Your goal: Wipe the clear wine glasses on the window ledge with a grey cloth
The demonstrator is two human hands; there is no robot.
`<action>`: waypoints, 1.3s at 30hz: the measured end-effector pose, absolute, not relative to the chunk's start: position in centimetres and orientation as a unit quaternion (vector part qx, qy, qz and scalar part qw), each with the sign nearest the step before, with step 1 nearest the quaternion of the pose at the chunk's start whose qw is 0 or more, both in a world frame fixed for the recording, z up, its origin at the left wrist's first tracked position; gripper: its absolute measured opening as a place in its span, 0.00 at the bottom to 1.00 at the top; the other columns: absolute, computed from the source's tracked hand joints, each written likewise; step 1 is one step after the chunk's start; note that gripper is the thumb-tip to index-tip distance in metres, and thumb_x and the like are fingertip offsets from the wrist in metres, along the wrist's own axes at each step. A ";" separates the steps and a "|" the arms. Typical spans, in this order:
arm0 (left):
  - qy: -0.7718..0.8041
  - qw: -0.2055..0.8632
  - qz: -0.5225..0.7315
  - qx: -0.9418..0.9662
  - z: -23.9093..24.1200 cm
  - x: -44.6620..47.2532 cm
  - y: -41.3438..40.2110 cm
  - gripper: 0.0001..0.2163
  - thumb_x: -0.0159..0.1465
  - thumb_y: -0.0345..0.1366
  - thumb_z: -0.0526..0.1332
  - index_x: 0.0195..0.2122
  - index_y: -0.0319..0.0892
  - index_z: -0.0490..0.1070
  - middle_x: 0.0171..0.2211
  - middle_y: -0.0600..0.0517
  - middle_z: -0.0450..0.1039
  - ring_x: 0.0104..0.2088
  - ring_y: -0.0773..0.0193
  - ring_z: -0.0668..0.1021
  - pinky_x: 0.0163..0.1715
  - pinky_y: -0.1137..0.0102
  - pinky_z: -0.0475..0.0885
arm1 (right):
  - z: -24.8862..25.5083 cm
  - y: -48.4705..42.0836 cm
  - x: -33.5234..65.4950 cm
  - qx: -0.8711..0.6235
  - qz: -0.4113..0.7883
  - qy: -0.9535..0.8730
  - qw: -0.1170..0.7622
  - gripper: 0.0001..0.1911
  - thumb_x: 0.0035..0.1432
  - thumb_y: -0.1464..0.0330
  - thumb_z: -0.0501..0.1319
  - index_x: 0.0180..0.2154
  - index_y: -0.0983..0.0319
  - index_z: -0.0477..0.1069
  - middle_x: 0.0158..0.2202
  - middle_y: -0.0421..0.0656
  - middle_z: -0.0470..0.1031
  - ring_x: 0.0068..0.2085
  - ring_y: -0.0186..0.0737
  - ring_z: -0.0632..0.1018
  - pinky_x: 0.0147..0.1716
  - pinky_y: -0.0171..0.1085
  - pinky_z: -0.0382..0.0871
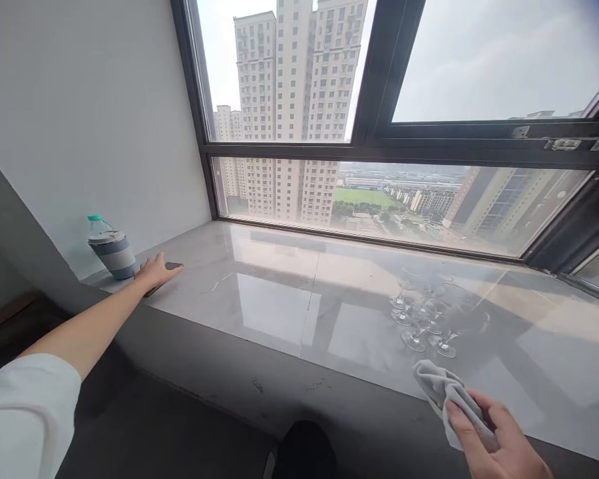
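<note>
Grey cloth (442,382) was bunched in our right hand (504,442), pinched between thumb and fingers. Its loose end pointed toward the stemmed glasses (424,316) without touching them, on our side of the cluster, by the front edge of the windowsill (279,313). Our left hand (153,269) reached far to the left of the glasses, its fingers over a dark flat thing (174,266), perhaps a phone. We touched that thing, but could not tell whether we gripped it or merely rested on it.

The glasses stood upright, close together; their clear bowls overlapped, so we could not count them surely. As for progress, we judged that the cloth was in hand and the glasses already grouped, while none was held and none met the cloth. Whether any had been dealt with we could not tell, and how much was left was equally unclear.

Farther left of the glasses, past our left hand, sat a lidded cup (114,255), with a green-capped bottle (97,227) partly hidden behind it. Beyond the glasses, the window (404,193) looked out on pale tower blocks (294,73).
</note>
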State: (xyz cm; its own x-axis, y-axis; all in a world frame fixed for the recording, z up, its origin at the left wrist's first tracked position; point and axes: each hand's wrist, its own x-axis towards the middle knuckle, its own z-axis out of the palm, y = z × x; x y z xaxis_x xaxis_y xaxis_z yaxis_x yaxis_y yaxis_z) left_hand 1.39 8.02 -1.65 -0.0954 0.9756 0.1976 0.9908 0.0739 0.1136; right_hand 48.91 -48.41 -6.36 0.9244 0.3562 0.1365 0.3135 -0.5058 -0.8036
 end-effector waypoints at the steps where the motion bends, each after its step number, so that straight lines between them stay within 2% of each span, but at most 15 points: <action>1: -0.720 0.046 -0.135 -0.679 -1.3 3.2 7.2 0.33 0.62 0.51 0.62 0.62 0.38 0.53 0.59 0.40 0.62 0.56 0.47 0.67 0.51 0.61 0.65 | -6.0 -48.2 48.7 -0.861 0.038 -0.185 0.472 0.26 0.39 0.42 0.61 0.36 0.51 0.73 0.33 0.46 0.78 0.31 0.55 0.76 0.26 0.46 0.67; 3: -0.665 0.041 -0.215 -0.714 -0.6 7.8 4.1 0.23 0.65 0.41 0.59 0.59 0.38 0.59 0.59 0.42 0.62 0.56 0.50 0.68 0.53 0.60 0.64 | -5.4 -47.2 47.8 -0.823 0.068 -0.174 0.536 0.28 0.42 0.43 0.62 0.40 0.53 0.71 0.38 0.45 0.77 0.36 0.53 0.77 0.29 0.44 0.69; 4: -0.605 0.014 -0.259 -0.753 -0.3 10.5 1.7 0.21 0.65 0.40 0.58 0.58 0.39 0.62 0.58 0.44 0.64 0.55 0.51 0.68 0.53 0.62 0.65 | -5.3 -46.4 47.3 -0.789 0.083 -0.161 0.588 0.29 0.44 0.44 0.62 0.43 0.55 0.69 0.39 0.46 0.76 0.38 0.51 0.77 0.30 0.42 0.69; 7: -0.385 -0.186 -0.284 -0.858 0.0 18.9 -8.0 0.17 0.65 0.43 0.56 0.51 0.42 0.69 0.50 0.48 0.72 0.49 0.57 0.74 0.48 0.66 0.70 | -5.3 -42.9 45.5 -0.706 0.131 -0.126 0.684 0.28 0.48 0.48 0.64 0.44 0.57 0.62 0.32 0.40 0.72 0.33 0.42 0.75 0.28 0.36 0.67; 10: -0.212 -0.365 -0.193 -0.886 -0.7 26.3 -18.4 0.22 0.63 0.47 0.59 0.56 0.46 0.68 0.51 0.48 0.73 0.48 0.57 0.76 0.43 0.68 0.73 | -5.4 -39.0 44.0 -0.645 0.175 -0.145 0.730 0.23 0.50 0.50 0.63 0.40 0.57 0.60 0.27 0.34 0.67 0.28 0.36 0.71 0.26 0.33 0.64; 12: -0.162 -0.412 -0.176 -0.879 -1.8 30.1 -23.5 0.26 0.60 0.46 0.63 0.58 0.48 0.66 0.50 0.48 0.74 0.46 0.58 0.77 0.39 0.69 0.74 | -5.5 -37.0 43.5 -0.593 0.235 -0.176 0.749 0.21 0.53 0.51 0.61 0.39 0.58 0.61 0.27 0.35 0.68 0.27 0.36 0.71 0.26 0.33 0.65; 15: -0.159 -0.396 -0.249 -0.869 -3.6 34.2 -27.0 0.18 0.59 0.38 0.61 0.52 0.47 0.71 0.46 0.48 0.77 0.44 0.59 0.77 0.43 0.67 0.73 | -5.7 -35.7 44.0 -0.572 0.272 -0.228 0.740 0.19 0.55 0.51 0.57 0.38 0.59 0.65 0.31 0.38 0.73 0.31 0.39 0.74 0.29 0.35 0.67; 17: -0.178 -0.386 -0.277 -0.862 -4.7 35.8 -27.2 0.14 0.59 0.36 0.59 0.47 0.46 0.73 0.42 0.49 0.78 0.41 0.60 0.78 0.41 0.68 0.72 | -6.0 -36.0 44.9 -0.579 0.271 -0.258 0.724 0.19 0.56 0.51 0.56 0.38 0.59 0.67 0.32 0.40 0.74 0.33 0.41 0.75 0.30 0.36 0.67; 21: -0.229 -0.341 -0.304 -0.859 -6.4 38.0 -25.5 0.08 0.61 0.34 0.57 0.39 0.46 0.73 0.36 0.50 0.78 0.35 0.62 0.77 0.35 0.69 0.71 | -7.0 -37.9 47.0 -0.646 0.176 -0.307 0.676 0.19 0.54 0.55 0.58 0.42 0.59 0.71 0.41 0.45 0.76 0.41 0.46 0.75 0.35 0.38 0.68; 23: -0.270 -0.297 -0.315 -0.860 -7.1 38.8 -24.7 0.08 0.60 0.33 0.57 0.38 0.47 0.73 0.35 0.49 0.77 0.34 0.61 0.76 0.34 0.68 0.70 | -7.8 -38.8 48.3 -0.697 0.074 -0.315 0.639 0.19 0.54 0.58 0.56 0.45 0.60 0.70 0.45 0.47 0.74 0.44 0.46 0.74 0.38 0.39 0.68; 27: -0.294 -0.179 -0.290 -0.893 -8.3 39.9 -24.3 0.08 0.63 0.33 0.56 0.37 0.48 0.74 0.35 0.47 0.75 0.38 0.58 0.76 0.35 0.67 0.68 | -9.2 -39.2 51.1 -0.756 -0.079 -0.251 0.599 0.24 0.53 0.60 0.55 0.50 0.63 0.64 0.45 0.50 0.71 0.41 0.47 0.73 0.40 0.42 0.68; 32: -0.277 -0.096 -0.280 -0.914 -8.6 40.1 -25.0 0.09 0.64 0.32 0.55 0.37 0.48 0.76 0.36 0.47 0.73 0.42 0.57 0.75 0.41 0.66 0.67 | -9.1 -37.9 53.4 -0.801 -0.125 -0.201 0.549 0.34 0.51 0.61 0.56 0.58 0.68 0.57 0.52 0.57 0.68 0.49 0.54 0.71 0.48 0.46 0.64; 35: -0.269 -0.090 -0.297 -0.912 -8.4 40.0 -25.2 0.10 0.63 0.31 0.55 0.40 0.48 0.75 0.36 0.47 0.75 0.41 0.56 0.75 0.41 0.65 0.67 | -8.8 -36.9 53.9 -0.817 -0.096 -0.177 0.540 0.33 0.52 0.60 0.57 0.58 0.64 0.60 0.49 0.55 0.72 0.47 0.56 0.72 0.42 0.47 0.65; 39: -0.250 -0.113 -0.311 -0.910 -8.5 40.0 -25.1 0.13 0.59 0.27 0.56 0.43 0.48 0.74 0.37 0.48 0.77 0.41 0.57 0.76 0.40 0.66 0.69 | -8.4 -35.7 54.0 -0.824 -0.052 -0.173 0.537 0.20 0.55 0.61 0.54 0.47 0.61 0.70 0.38 0.52 0.76 0.38 0.53 0.75 0.36 0.45 0.64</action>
